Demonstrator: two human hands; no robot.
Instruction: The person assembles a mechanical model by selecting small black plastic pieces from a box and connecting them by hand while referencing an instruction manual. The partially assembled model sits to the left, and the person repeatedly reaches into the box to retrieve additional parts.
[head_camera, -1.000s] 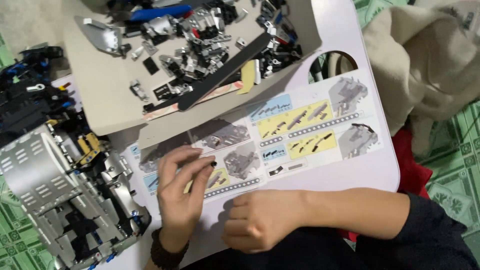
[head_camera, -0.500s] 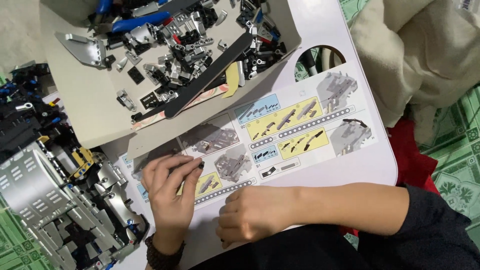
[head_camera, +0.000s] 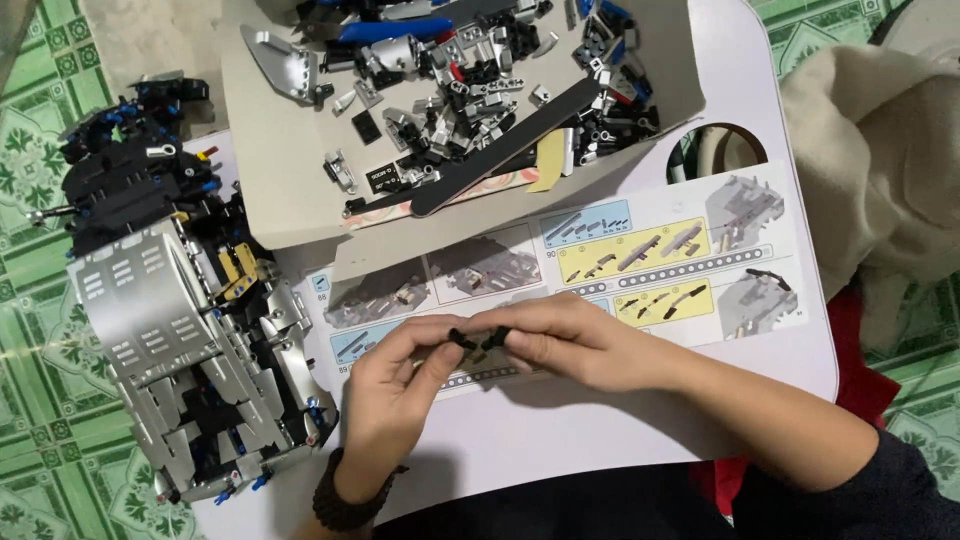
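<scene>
My left hand (head_camera: 398, 395) and my right hand (head_camera: 570, 342) meet over the open instruction booklet (head_camera: 640, 255) on the white table (head_camera: 770, 120). Each pinches a small black building-block piece (head_camera: 478, 340) between thumb and fingertips, and the pieces touch where the fingers meet. A dark beaded band circles my left wrist. A big silver and black model vehicle (head_camera: 180, 340) stands just left of my left hand.
A shallow cardboard box (head_camera: 290, 170) at the top holds several loose black, grey and blue parts and a long black beam (head_camera: 510, 150). A cream cloth (head_camera: 880, 170) lies at the right, with red fabric below it. Green patterned floor tiles surround the table.
My hands have lifted off the booklet and come together at the fingertips, each now pinching a small black piece. The view has shifted, so the box and model sit differently in frame.
</scene>
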